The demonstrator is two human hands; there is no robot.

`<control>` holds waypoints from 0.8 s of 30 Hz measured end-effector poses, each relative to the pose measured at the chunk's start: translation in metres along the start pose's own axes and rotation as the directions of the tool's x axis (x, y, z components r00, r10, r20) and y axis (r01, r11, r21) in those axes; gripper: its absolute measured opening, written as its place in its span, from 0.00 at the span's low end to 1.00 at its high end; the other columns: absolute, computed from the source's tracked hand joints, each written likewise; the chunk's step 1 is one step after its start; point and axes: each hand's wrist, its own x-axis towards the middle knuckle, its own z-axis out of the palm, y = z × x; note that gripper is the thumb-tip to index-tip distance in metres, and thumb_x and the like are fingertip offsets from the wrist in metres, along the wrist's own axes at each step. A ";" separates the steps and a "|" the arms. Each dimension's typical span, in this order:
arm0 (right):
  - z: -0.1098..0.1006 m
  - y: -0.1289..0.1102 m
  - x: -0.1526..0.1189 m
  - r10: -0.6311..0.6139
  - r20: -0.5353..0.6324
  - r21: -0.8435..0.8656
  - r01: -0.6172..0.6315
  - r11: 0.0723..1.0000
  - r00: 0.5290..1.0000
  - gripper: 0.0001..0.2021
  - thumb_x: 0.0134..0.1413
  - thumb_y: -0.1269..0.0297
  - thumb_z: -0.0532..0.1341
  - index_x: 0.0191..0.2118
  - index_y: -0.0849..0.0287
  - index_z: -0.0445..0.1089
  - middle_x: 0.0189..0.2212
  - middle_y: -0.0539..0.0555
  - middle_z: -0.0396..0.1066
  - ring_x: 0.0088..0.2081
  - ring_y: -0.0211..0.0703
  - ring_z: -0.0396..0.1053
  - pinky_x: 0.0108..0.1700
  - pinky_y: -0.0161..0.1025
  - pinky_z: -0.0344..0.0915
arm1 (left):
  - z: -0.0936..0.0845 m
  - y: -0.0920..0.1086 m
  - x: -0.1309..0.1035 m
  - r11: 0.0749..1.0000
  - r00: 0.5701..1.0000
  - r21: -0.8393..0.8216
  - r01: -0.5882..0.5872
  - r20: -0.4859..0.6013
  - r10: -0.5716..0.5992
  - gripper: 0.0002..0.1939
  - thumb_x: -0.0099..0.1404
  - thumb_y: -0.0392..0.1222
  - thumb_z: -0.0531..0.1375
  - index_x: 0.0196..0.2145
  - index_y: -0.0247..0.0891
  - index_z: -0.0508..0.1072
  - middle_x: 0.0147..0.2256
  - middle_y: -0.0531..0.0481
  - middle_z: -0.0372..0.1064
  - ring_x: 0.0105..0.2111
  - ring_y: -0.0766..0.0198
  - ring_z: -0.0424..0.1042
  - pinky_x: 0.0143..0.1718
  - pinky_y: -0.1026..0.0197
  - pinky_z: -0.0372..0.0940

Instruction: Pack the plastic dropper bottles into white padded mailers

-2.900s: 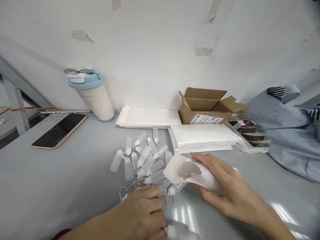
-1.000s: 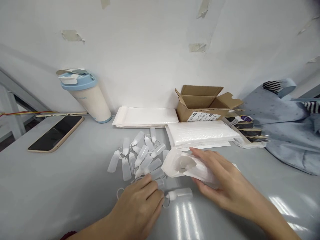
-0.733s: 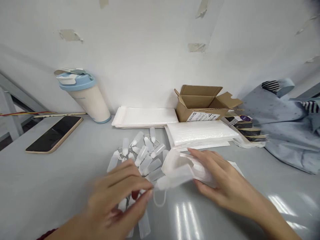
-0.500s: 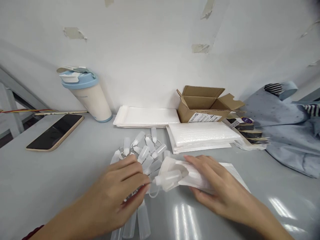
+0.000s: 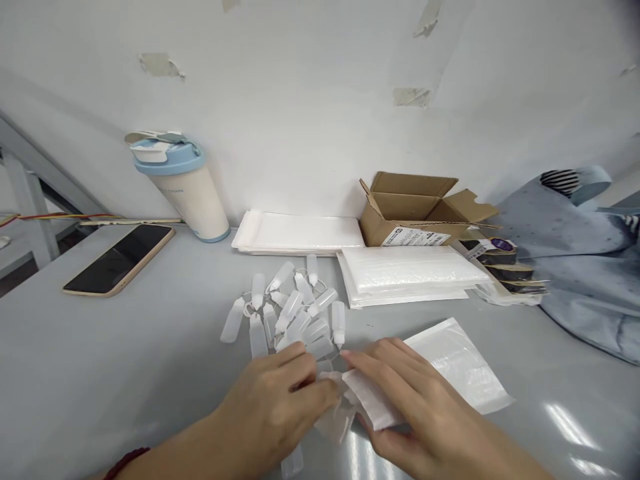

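My right hand [image 5: 420, 393] is closed around a white bubble mailer [image 5: 465, 367], its thumb below and fingers above. The mailer's far end sticks out to the right beyond my hand. My left hand [image 5: 285, 407] pinches the crumpled, translucent flap [image 5: 336, 421] at the mailer's left end. Whether a bottle is inside the mailer is hidden by my hands and the bunched material. Just behind my hands lies a loose pile of small translucent dropper bottles [image 5: 290, 310] with looped cap straps. One more bottle [image 5: 293, 461] shows partly below my left hand.
Behind the bottles lie a stack of white mailers [image 5: 305, 232] and a second stack of bubble mailers [image 5: 410, 270]. An open cardboard box [image 5: 410, 230] stands against the wall. A tumbler [image 5: 187, 193] and a phone [image 5: 120, 260] are at left, blue-grey cloth [image 5: 590, 267] at right.
My hands have come closer together and nearer to me. The bottle seen earlier at the mailer's opening is out of sight. My left hand now pinches the flap. The view has shifted slightly.
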 end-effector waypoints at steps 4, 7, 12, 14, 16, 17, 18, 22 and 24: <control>0.001 0.000 -0.001 -0.005 -0.027 -0.007 0.005 1.000 1.000 0.27 0.50 0.75 0.55 0.58 0.63 0.57 0.40 0.58 0.72 0.41 0.48 0.70 0.45 0.48 0.68 | 0.001 -0.001 -0.005 0.984 0.987 -0.075 0.159 -0.008 -0.160 0.05 0.70 0.38 0.54 0.40 0.39 0.70 0.27 0.54 0.65 0.25 0.67 0.65 0.26 0.67 0.62; -0.001 0.002 -0.003 0.014 -0.065 -0.008 -0.014 1.000 0.998 0.26 0.51 0.74 0.56 0.58 0.62 0.56 0.40 0.58 0.72 0.40 0.48 0.70 0.44 0.48 0.69 | -0.003 -0.001 -0.007 0.894 0.903 -0.137 0.427 0.122 -0.413 0.09 0.65 0.42 0.60 0.43 0.40 0.68 0.27 0.57 0.68 0.21 0.70 0.63 0.21 0.69 0.60; -0.007 0.003 -0.005 0.011 -0.140 -0.020 -0.014 1.000 0.990 0.27 0.55 0.72 0.58 0.60 0.60 0.54 0.48 0.60 0.69 0.48 0.51 0.68 0.49 0.49 0.66 | -0.016 0.003 0.002 0.819 0.807 -0.213 0.532 0.420 -0.415 0.18 0.67 0.39 0.52 0.19 0.37 0.63 0.17 0.58 0.57 0.18 0.71 0.58 0.19 0.69 0.51; -0.008 0.004 -0.005 -0.017 -0.173 -0.040 0.010 0.999 0.985 0.29 0.56 0.69 0.60 0.62 0.62 0.51 0.54 0.64 0.64 0.56 0.54 0.62 0.53 0.51 0.63 | -0.026 0.001 0.007 0.768 0.813 -0.291 0.570 0.332 -0.478 0.19 0.68 0.41 0.50 0.19 0.37 0.62 0.17 0.58 0.55 0.18 0.72 0.57 0.18 0.70 0.52; -0.009 0.004 -0.004 -0.046 -0.221 -0.067 0.032 0.997 0.974 0.32 0.56 0.67 0.62 0.63 0.65 0.49 0.58 0.66 0.59 0.60 0.56 0.56 0.57 0.54 0.59 | -0.035 -0.002 0.010 0.714 0.803 -0.380 0.588 0.172 -0.570 0.18 0.68 0.44 0.50 0.22 0.38 0.65 0.17 0.58 0.55 0.17 0.71 0.57 0.17 0.71 0.54; -0.008 0.004 -0.003 -0.054 -0.236 -0.083 0.035 0.996 0.970 0.33 0.56 0.66 0.63 0.63 0.65 0.48 0.59 0.67 0.58 0.61 0.57 0.55 0.58 0.55 0.58 | -0.039 -0.003 0.010 0.707 0.792 -0.388 0.592 0.116 -0.600 0.18 0.68 0.44 0.50 0.22 0.38 0.65 0.17 0.58 0.55 0.17 0.71 0.57 0.17 0.71 0.54; -0.008 0.004 -0.003 -0.053 -0.243 -0.099 0.030 0.995 0.969 0.33 0.56 0.67 0.63 0.63 0.65 0.47 0.59 0.68 0.57 0.62 0.57 0.54 0.58 0.56 0.57 | -0.041 -0.005 0.010 0.713 0.791 -0.385 0.586 0.084 -0.606 0.18 0.68 0.44 0.51 0.22 0.38 0.65 0.16 0.58 0.55 0.16 0.72 0.56 0.16 0.71 0.54; -0.004 0.002 -0.003 -0.064 -0.202 -0.162 0.031 0.986 0.977 0.31 0.58 0.69 0.61 0.63 0.67 0.48 0.59 0.70 0.58 0.63 0.57 0.52 0.59 0.57 0.54 | -0.043 -0.005 0.010 0.705 0.785 -0.386 0.595 0.088 -0.614 0.17 0.68 0.44 0.52 0.22 0.38 0.65 0.16 0.58 0.58 0.17 0.72 0.59 0.17 0.72 0.56; -0.001 0.002 -0.003 -0.080 -0.189 -0.173 0.047 0.984 0.979 0.31 0.58 0.70 0.60 0.63 0.69 0.47 0.59 0.72 0.57 0.64 0.58 0.51 0.59 0.58 0.53 | -0.041 -0.003 0.011 0.710 0.777 -0.388 0.587 0.025 -0.629 0.16 0.67 0.44 0.52 0.23 0.38 0.67 0.17 0.58 0.58 0.17 0.72 0.59 0.18 0.72 0.57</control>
